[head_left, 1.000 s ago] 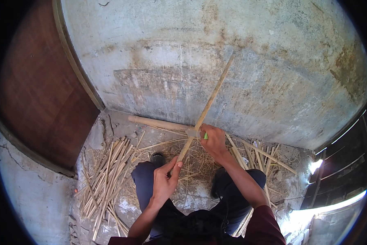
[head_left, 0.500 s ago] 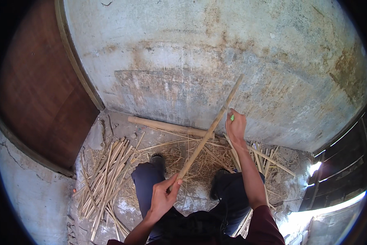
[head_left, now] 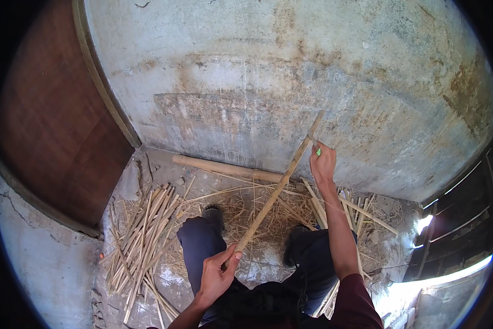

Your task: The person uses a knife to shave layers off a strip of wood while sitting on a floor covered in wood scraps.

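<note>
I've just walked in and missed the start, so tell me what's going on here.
A person's left hand grips the near end of a long bamboo strip. The right hand holds a green-handled knife, its blade at the strip near the far end. A heap of strips lies to the left, and a thicker bamboo pole lies along the foot of the wall.

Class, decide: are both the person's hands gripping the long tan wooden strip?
No: the left hand grips the long tan wooden strip by its lower end, but the right hand holds a green-handled tool.
</note>
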Tool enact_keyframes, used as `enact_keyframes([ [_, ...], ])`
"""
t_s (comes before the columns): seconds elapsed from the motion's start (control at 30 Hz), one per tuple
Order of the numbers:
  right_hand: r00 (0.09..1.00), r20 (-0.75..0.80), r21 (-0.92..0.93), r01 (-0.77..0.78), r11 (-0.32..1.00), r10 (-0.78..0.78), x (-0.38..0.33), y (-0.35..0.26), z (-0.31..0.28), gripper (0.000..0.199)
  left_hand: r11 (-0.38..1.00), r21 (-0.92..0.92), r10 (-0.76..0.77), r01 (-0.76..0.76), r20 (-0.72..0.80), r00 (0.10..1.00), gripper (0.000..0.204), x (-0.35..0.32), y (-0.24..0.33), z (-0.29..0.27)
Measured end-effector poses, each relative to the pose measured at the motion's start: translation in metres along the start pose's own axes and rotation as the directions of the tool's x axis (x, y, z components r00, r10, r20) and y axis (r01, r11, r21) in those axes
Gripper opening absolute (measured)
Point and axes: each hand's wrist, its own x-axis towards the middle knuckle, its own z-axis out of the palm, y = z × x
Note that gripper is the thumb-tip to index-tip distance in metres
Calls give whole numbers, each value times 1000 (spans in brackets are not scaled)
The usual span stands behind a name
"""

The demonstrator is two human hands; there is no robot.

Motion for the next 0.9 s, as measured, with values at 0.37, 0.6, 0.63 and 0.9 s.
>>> enact_keyframes([
  [0.37,998,-45,-54,-53,997,51,18,67,25,23,998,37,-46,45,19,999,32,-12,-8,-4],
  [0.6,538,651,248,-817,520,536,23,136,18,23,997,73,-38,30,107,994,33,-15,-21,-4],
  [0.63,253,908,175,-953,246,333,23,142,14,23,997,69,-43,36,106,993,33,-10,-23,-3],
  [0.9,693,664,624,-721,301,282,9,37,5,21,995,-78,-41,54,163,986,38,10,-45,-18],
])
